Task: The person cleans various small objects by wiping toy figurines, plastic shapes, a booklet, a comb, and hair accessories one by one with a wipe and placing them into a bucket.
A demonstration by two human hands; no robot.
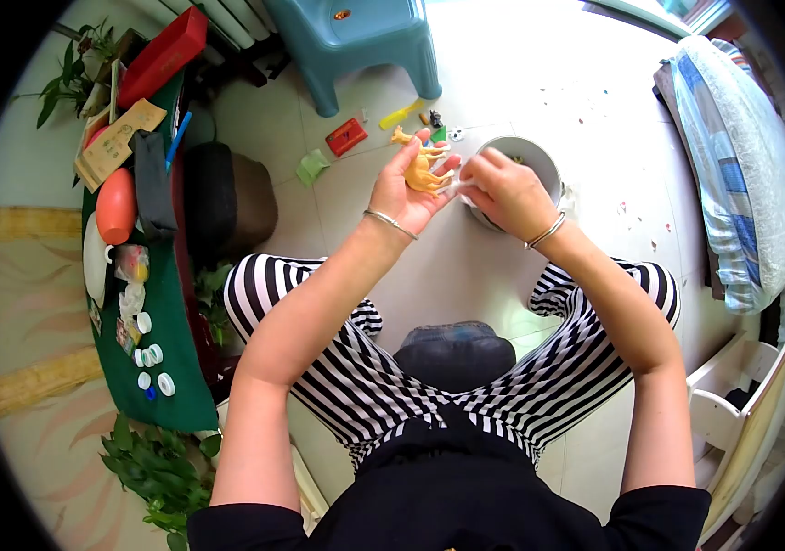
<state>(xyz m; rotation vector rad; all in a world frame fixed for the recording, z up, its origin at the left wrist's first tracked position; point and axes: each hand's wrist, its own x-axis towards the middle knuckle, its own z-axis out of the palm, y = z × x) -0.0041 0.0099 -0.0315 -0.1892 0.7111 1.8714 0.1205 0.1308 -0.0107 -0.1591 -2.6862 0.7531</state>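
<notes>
A yellow-orange four-legged toy animal (423, 174) lies on its side across the palm of my left hand (401, 195), its legs pointing right. My left thumb and fingers close around the toy. Just to the right, my right hand (512, 195) is closed in a pinch on a small white tissue-like piece (459, 187) by the toy's legs. Whether the white piece touches the toy is hard to make out. Beneath my right hand stands a round pale bucket (548, 163), partly hidden by the hand, with small things inside.
On the floor ahead lie a red packet (346, 137), a green scrap (312, 165), a yellow strip (401, 114) and small toys. A blue stool (355, 37) stands beyond. A green-covered table (186, 395) with bottle caps is at left, a plastic-wrapped bundle (732, 174) at right.
</notes>
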